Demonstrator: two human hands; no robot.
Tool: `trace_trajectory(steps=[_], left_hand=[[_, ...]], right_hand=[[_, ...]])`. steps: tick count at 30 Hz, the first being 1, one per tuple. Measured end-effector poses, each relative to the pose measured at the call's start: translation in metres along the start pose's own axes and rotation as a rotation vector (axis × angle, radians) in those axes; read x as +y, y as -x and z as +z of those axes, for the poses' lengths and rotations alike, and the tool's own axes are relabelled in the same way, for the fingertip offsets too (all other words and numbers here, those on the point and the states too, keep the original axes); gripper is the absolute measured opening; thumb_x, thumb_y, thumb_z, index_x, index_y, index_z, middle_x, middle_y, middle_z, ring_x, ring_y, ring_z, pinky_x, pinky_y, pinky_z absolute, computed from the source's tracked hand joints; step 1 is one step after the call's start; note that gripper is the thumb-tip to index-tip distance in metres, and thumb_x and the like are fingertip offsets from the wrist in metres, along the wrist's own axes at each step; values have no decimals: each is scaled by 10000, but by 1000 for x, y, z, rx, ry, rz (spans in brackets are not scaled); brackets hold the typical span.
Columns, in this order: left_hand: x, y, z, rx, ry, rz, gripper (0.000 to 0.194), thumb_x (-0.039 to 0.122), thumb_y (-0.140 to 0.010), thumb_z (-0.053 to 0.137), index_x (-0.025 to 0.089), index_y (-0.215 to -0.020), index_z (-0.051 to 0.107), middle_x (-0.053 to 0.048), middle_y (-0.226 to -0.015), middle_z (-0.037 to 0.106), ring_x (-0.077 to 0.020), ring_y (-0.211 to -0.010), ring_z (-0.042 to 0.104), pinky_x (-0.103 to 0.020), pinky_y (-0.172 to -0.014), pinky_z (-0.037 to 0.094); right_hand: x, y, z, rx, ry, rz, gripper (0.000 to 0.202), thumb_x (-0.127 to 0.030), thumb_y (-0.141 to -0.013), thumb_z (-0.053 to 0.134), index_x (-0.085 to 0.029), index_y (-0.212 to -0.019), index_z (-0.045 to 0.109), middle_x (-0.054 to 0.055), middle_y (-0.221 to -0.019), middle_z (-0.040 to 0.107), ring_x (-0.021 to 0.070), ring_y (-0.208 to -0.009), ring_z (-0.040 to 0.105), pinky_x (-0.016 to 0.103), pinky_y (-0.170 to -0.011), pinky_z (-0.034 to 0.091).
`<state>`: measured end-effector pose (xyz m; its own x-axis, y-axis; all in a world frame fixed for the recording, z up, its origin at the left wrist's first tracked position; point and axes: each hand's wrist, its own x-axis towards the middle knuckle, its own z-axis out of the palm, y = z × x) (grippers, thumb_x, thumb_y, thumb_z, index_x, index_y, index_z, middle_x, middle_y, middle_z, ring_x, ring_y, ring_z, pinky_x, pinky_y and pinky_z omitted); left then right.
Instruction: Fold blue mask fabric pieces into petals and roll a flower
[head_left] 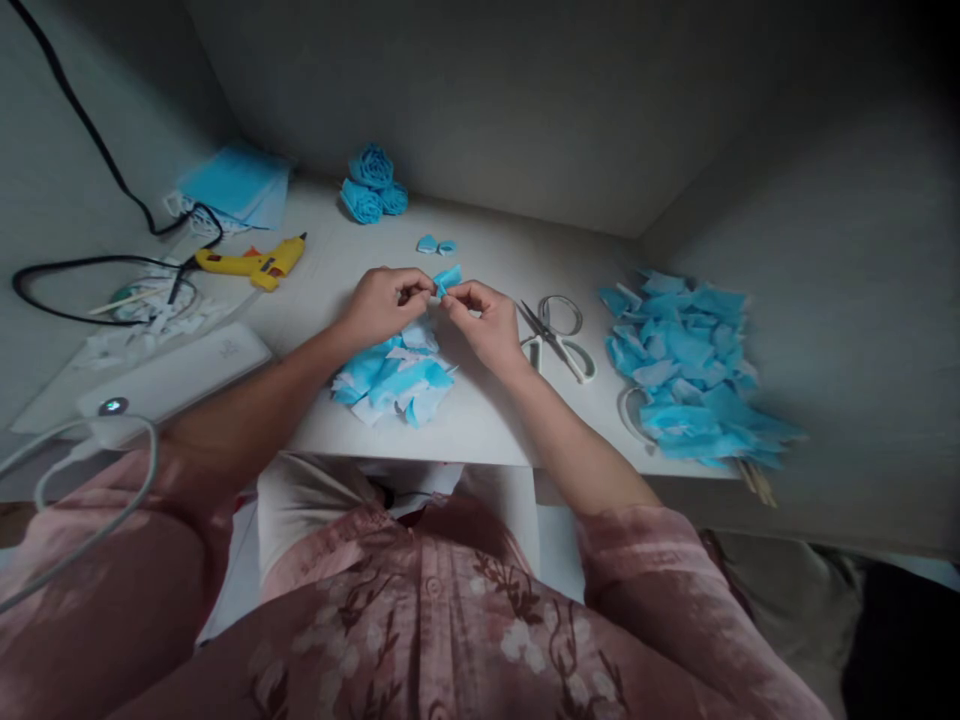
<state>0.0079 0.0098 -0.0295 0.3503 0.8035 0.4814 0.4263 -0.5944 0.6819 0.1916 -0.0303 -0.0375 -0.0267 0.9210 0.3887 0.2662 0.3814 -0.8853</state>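
Observation:
A small blue piece of material (448, 279) is pinched between both hands over the middle of the table. My left hand (384, 303) grips its left side with thumb and fingertips. On its right side, my right hand (484, 318) has its fingers closed on the same piece. Just behind the hands lie two small folded blue pieces (436, 245). A loose pile of blue and white scraps (396, 378) sits below them, near the table's front edge. Scissors with pale handles (555, 341) rest open to the right of my right hand.
Blue rosettes (373, 183) stand at the back. At left are a yellow glue gun (262, 262), blue sheets (236, 185), white scraps (157, 310), a white power bank (184, 378) and cables. A tape roll (561, 315) and a large blue heap (686, 360) are at right.

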Motion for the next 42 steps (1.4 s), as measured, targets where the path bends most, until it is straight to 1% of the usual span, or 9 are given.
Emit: trace_trajectory(steps=[4, 6, 9, 12, 15, 19, 34, 38, 42], left_hand=[[3, -1, -4, 24, 74, -62, 235, 336, -825, 565, 167, -740, 703, -3, -637, 647, -136, -637, 562, -246, -629, 414], [6, -2, -6, 91, 96, -76, 243, 354, -827, 580, 173, -687, 663, 6, -595, 601, -128, -615, 533, -244, -616, 404], [12, -1, -6, 185, 98, -32, 210, 344, -813, 617, 178, -685, 640, 5, -636, 619, -122, -625, 524, -247, -627, 410], [14, 1, -4, 118, 78, 22, 160, 326, -793, 660, 178, -732, 672, 7, -654, 636, -119, -615, 521, -256, -639, 421], [12, 2, 0, 39, 70, 8, 161, 342, -765, 705, 182, -772, 703, 21, -608, 607, -116, -576, 496, -254, -612, 406], [6, 1, 1, 29, 78, -28, 195, 374, -749, 720, 186, -801, 710, 17, -615, 617, -120, -577, 507, -245, -583, 384], [1, 2, 0, -15, -27, -58, 197, 376, -773, 631, 195, -786, 710, -6, -650, 658, -146, -625, 547, -260, -634, 426], [1, 3, -2, -29, -29, -55, 188, 380, -763, 621, 204, -768, 688, -2, -650, 655, -149, -639, 561, -278, -699, 450], [2, 2, -3, -56, 23, -74, 198, 391, -761, 613, 202, -768, 672, -5, -662, 648, -147, -647, 557, -262, -653, 434]], right_hand=[[-1, -2, -2, 6, -123, 53, 199, -395, -842, 702, -199, -807, 699, -10, -769, 685, 127, -736, 594, 274, -761, 481], [-1, -2, -2, 10, -184, 70, 194, -390, -830, 713, -199, -801, 697, -9, -772, 688, 123, -740, 595, 275, -781, 482], [-2, -3, -2, 22, -214, 90, 186, -382, -811, 720, -197, -797, 699, -13, -764, 688, 118, -738, 593, 271, -784, 481], [-1, -2, -1, 22, -182, 85, 192, -388, -814, 712, -197, -796, 697, -17, -764, 683, 117, -743, 590, 267, -777, 477], [1, -2, 0, 9, -153, 78, 216, -410, -814, 711, -195, -805, 698, -16, -771, 683, 120, -742, 584, 262, -753, 471], [5, -2, 1, -7, -98, 85, 247, -440, -823, 705, -194, -839, 711, -12, -789, 689, 124, -748, 590, 262, -748, 470], [1, -1, -1, -28, 52, 47, 139, -330, -861, 660, -210, -853, 731, 4, -866, 768, 171, -844, 690, 286, -848, 523], [2, -2, 0, -35, 26, 44, 155, -346, -852, 660, -206, -840, 725, 9, -849, 760, 170, -831, 685, 283, -841, 520], [3, -3, 1, -38, -12, 95, 200, -394, -846, 661, -200, -829, 711, 4, -820, 731, 155, -804, 660, 269, -804, 511]])
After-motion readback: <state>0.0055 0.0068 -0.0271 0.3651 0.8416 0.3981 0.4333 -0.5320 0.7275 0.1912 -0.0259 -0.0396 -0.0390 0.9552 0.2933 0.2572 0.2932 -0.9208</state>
